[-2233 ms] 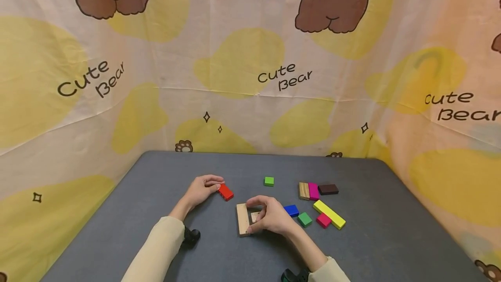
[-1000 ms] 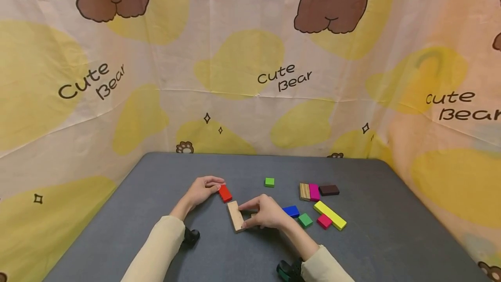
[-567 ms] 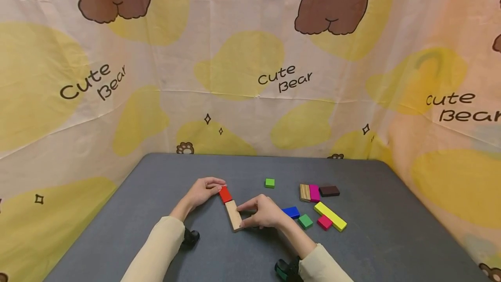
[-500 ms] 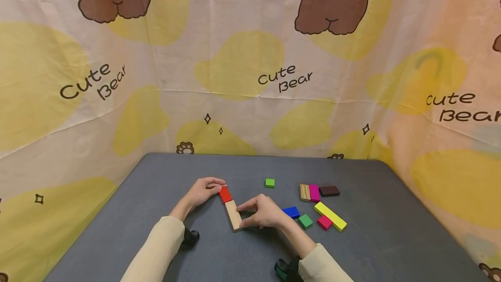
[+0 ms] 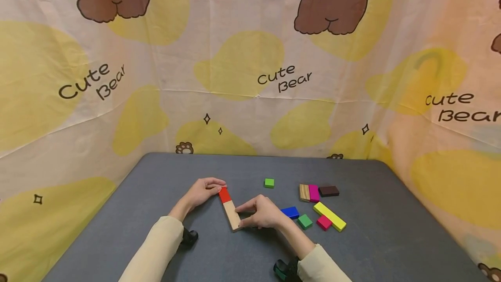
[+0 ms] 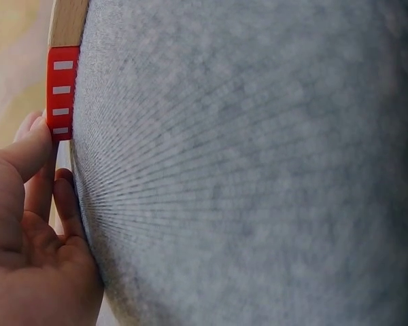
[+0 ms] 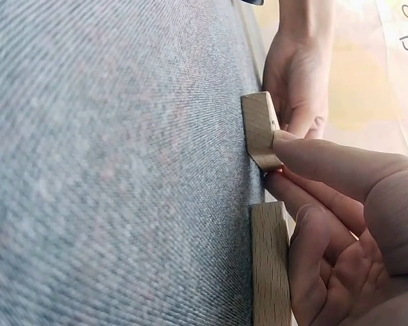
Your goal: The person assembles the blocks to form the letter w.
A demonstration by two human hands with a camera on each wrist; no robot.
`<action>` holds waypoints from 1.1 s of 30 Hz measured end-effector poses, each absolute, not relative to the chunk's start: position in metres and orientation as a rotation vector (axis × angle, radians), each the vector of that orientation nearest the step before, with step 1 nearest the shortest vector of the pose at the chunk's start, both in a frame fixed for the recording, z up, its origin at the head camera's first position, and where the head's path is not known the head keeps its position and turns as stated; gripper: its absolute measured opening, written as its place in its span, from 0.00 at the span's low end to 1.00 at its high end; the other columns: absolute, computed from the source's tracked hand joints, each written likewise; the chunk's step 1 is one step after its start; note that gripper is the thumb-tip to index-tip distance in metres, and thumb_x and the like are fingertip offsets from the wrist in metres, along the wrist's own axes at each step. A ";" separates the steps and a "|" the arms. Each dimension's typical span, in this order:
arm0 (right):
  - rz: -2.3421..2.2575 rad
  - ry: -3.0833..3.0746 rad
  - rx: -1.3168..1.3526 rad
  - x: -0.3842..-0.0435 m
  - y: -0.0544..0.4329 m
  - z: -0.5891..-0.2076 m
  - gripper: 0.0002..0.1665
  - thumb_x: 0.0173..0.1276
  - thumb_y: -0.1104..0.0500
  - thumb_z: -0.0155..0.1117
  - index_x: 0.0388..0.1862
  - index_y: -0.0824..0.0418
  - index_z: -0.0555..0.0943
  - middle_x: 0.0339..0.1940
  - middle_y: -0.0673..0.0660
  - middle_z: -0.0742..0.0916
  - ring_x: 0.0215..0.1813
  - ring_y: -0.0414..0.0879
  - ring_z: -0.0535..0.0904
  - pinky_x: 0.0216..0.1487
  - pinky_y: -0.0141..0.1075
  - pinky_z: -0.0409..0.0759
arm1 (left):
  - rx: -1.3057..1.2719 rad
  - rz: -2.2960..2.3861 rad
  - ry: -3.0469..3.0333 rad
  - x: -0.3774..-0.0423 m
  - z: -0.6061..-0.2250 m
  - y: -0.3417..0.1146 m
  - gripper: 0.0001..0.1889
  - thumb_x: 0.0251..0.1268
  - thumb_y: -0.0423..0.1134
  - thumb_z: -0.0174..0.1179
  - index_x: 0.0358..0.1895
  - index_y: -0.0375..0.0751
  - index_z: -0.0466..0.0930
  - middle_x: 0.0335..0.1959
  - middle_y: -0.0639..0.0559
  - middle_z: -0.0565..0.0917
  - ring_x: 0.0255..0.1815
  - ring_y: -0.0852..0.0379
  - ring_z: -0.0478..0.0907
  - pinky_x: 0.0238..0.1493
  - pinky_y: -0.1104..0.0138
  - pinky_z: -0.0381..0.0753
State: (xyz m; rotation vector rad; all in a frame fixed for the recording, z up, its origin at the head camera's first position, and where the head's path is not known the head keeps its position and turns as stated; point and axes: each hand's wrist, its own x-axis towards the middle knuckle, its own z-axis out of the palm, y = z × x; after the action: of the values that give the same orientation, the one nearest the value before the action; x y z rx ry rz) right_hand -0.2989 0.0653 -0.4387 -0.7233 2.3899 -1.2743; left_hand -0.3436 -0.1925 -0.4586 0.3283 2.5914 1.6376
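My left hand (image 5: 203,189) is at the far end of a red block (image 5: 225,194), with thumb and fingertips against it. White marks show along its side in the left wrist view. A plain wooden block (image 5: 232,216) lies end to end with the red block, forming one slanted line on the table. Curled thumb and index finger of my right hand (image 5: 264,212) hold the wooden block at its right side and near end. A second wooden block (image 7: 269,265) lies beside my right hand in the right wrist view; the hand hides it in the head view.
Right of my right hand lie a blue block (image 5: 290,212), a green block (image 5: 305,221), a yellow bar (image 5: 330,216) and a crimson block (image 5: 324,222). Farther back are a striped wooden block (image 5: 304,192), a magenta block (image 5: 314,193), a dark brown block (image 5: 328,191) and a light green block (image 5: 269,182).
My right hand has shifted the wooden block leftward and turned it, bringing its far end against the red block. The red block has turned slightly into line. My left hand has barely moved.
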 end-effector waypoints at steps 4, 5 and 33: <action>-1.276 2.393 -0.729 -0.298 0.065 -0.439 0.19 0.55 0.59 0.79 0.47 0.52 0.89 0.40 0.47 0.88 0.16 0.41 0.69 0.17 0.32 0.71 | 0.316 1.640 2.592 -0.344 -0.459 -0.192 0.13 0.71 0.33 0.60 0.55 0.37 0.83 0.48 0.48 0.86 0.53 0.53 0.81 0.61 0.50 0.69; -1.275 2.396 -0.734 -0.298 0.065 -0.439 0.19 0.55 0.59 0.79 0.47 0.52 0.89 0.40 0.47 0.88 0.16 0.42 0.69 0.17 0.32 0.70 | 0.316 1.636 2.596 -0.344 -0.459 -0.192 0.13 0.71 0.33 0.60 0.55 0.38 0.83 0.48 0.48 0.86 0.53 0.53 0.81 0.61 0.50 0.69; -1.276 2.470 -0.689 -0.295 0.064 -0.445 0.16 0.54 0.57 0.81 0.44 0.48 0.91 0.39 0.44 0.88 0.26 0.43 0.76 0.20 0.34 0.69 | 0.352 1.635 2.613 -0.341 -0.458 -0.193 0.13 0.71 0.35 0.60 0.55 0.36 0.83 0.50 0.46 0.85 0.54 0.51 0.80 0.60 0.52 0.72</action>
State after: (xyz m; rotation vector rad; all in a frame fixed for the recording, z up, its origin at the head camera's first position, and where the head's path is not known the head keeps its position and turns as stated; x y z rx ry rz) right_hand -0.2953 0.0639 -0.4448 -0.6890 2.4696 -1.2764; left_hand -0.3406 -0.1930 -0.4584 0.3523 2.6125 1.6352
